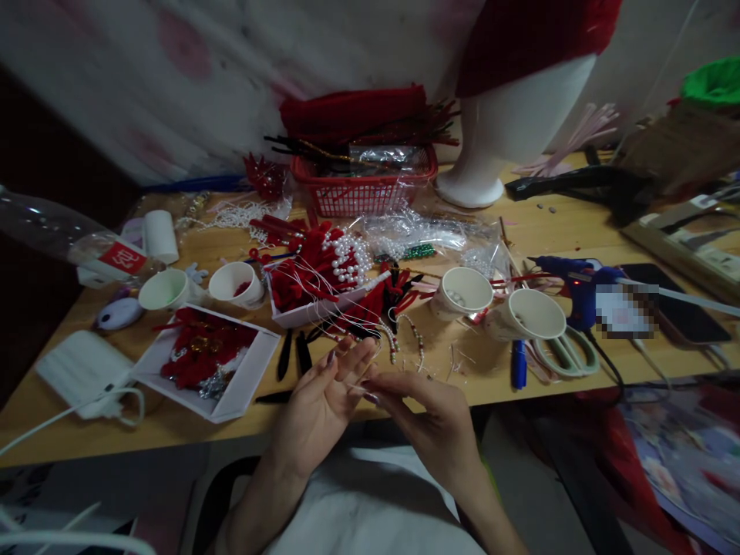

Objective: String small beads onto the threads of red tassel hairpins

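Observation:
My left hand (325, 401) is palm up just in front of the table's near edge, its fingers stretched out and apart. My right hand (431, 420) meets it from the right, thumb and forefinger pinched together at the left palm on something thin, perhaps a fine thread or wire; I cannot make it out. Just beyond the fingertips lie beaded strands (398, 339) and black leaf-shaped pieces (294, 353) on the wooden table (520, 231).
White trays hold red ornaments (202, 351) and pearls (347, 258). Several paper cups (529, 316) stand around, beside a blue glue gun (570, 281), scissors (570, 351), a phone (674, 312), a red basket (364, 189), a plastic bottle (69, 239) and a white mannequin stand (502, 131).

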Demonstrator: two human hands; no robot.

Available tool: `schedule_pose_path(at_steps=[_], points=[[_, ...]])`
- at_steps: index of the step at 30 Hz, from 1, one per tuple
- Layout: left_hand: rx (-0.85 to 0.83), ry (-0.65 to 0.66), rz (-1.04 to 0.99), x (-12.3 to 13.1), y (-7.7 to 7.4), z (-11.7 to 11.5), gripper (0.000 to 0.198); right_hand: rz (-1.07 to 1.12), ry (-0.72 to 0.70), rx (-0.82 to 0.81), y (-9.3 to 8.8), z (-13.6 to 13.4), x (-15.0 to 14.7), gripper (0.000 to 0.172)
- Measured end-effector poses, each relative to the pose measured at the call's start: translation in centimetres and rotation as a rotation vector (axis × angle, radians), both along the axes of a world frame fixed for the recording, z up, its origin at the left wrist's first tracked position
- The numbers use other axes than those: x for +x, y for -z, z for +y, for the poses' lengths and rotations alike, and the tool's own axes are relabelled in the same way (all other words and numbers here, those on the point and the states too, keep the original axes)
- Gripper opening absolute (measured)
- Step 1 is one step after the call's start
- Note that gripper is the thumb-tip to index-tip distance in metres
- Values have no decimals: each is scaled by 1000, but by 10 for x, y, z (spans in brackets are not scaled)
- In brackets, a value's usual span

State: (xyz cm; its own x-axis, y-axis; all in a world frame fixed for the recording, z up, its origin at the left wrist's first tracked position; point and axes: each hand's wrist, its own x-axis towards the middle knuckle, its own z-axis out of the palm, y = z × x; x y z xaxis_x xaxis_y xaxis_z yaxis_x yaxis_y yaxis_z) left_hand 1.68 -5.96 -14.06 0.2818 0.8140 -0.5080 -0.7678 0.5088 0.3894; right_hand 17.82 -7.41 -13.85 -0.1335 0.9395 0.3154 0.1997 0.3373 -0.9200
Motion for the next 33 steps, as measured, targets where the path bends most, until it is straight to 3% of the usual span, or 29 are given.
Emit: schedule_pose_path(at_steps=[6, 11, 16, 21, 23, 25, 28, 30, 31, 33], points=[[33, 56, -1, 1, 2, -3, 29, -139, -30, 3, -5, -1, 2, 9], [53, 36, -83, 1, 1, -4, 33, -106, -106, -16, -6, 0, -1, 17], [43, 27, -110, 2, 0, -2, 37, -98, -62, 5, 0, 2, -2, 17], [18, 26, -41, 5, 2, -4, 23, -46, -82, -44, 3, 0, 0, 15], [61, -40, 91, 1, 0, -5, 17, -41, -83, -49, 2, -1, 1, 11], [158, -161, 323, -13, -6, -6, 28, -73, -69, -30, 1, -1, 3, 7], [307, -406, 748, -48, -20, -2, 39, -124, -65, -16, -2, 2, 6, 8], [380, -618, 992, -76, -29, 3, 33, -150, -60, -25, -3, 4, 7, 10], [403, -665, 1103, -89, -32, 5, 30, -163, -56, -34, -3, 4, 7, 11], [401, -567, 1321, -113, -34, 9, 27, -183, -48, -53, -2, 5, 7, 11]])
